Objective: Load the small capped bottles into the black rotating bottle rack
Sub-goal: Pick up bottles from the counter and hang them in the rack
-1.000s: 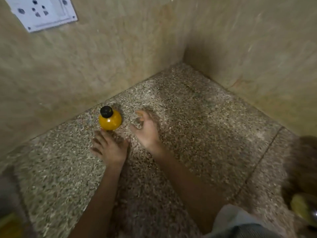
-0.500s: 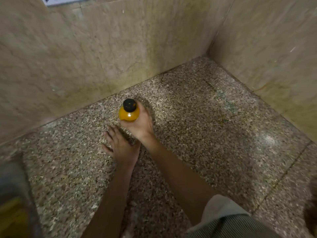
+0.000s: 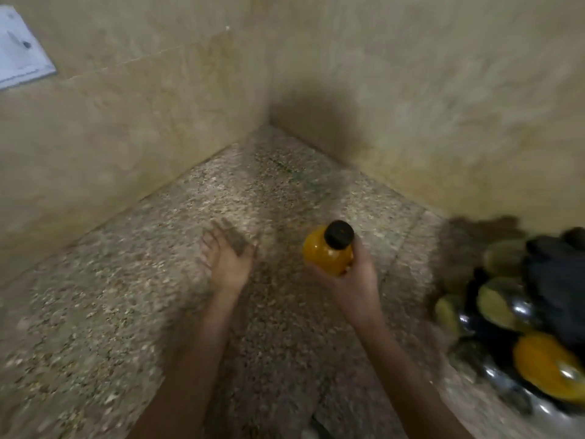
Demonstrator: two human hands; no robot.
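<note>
Small round orange bottle with a black screw cap (image 3: pixel 327 253) sits in the right hand (image 3: pixel 351 282), lifted off the speckled granite counter (image 3: pixel 126 312) and roughly mid-counter, well out from the back corner where the two beige walls meet. The fingers wrap under and behind the belly of the bottle, clamped on it, with the cap up and tipped a little away, which I'd guess is just so it can drop neck-up into a slot.

The left hand (image 3: pixel 228 261) is flat over the counter near the middle with its fingers spread and nothing in them, probably just steadying.

The black rotating rack with shiny chrome rings (image 3: pixel 538 315) is at the right edge of the counter, pretty blurred. It looks like it already carries several yellowish and orange bottles (image 3: pixel 544 365), so the job seems well along, and this bottle likely goes over there next. Can't tell which slot is free.

No label or brand readable on the bottle. The white wall socket plate (image 3: pixel 19 55) at top left has no writing I can read.
</note>
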